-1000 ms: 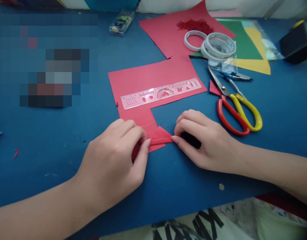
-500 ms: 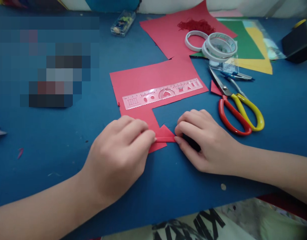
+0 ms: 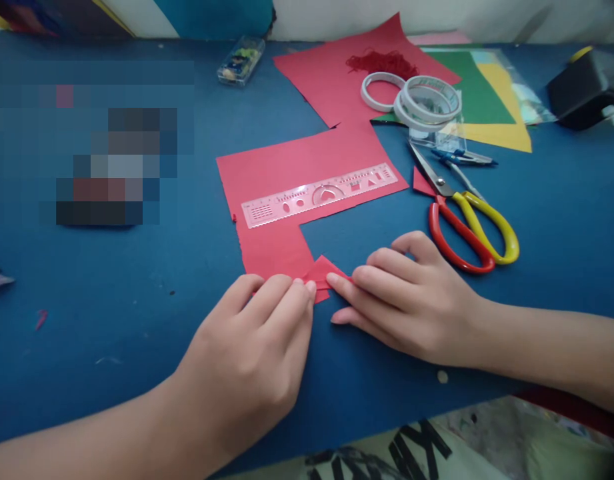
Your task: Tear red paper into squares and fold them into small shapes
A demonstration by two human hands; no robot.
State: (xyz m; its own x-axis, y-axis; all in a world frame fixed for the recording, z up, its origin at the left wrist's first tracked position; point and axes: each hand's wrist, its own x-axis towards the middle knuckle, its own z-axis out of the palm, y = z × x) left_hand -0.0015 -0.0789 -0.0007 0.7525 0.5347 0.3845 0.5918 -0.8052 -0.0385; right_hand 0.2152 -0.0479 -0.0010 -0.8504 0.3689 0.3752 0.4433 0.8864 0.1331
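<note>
1. Left hand [image 3: 257,347]: thumb and forefinger tips drawn close together, pinching the left part of the folded red paper [image 3: 323,269]
2. Right hand [image 3: 417,310]: fingers bent and loosely spread, one fingertip pressing on the right part of the same fold, the thumb standing apart from it on the near side
3. Folded red paper: between the two sets of fingertips, its pointed flap just beyond them; the ends are partly hidden by the fingers
4. Red sheet [image 3: 274,250]: beyond the left fingers, reaching back from the fold, flat on the blue table [image 3: 117,293]
5. Ruler [image 3: 309,199]: clear, lying aslant on the red sheet, beyond both hands' fingertips
6. Scissors [image 3: 441,183]: just beyond the right fingers, the red and yellow handles nearest them, the blades pointing away
7. Compass [image 3: 464,158]: farther past the right fingers, beside the scissors
8. Tape rolls [image 3: 408,115]: well beyond the right fingers, two stacked and one leaning close by, with red thread [image 3: 384,63] behind them
</note>
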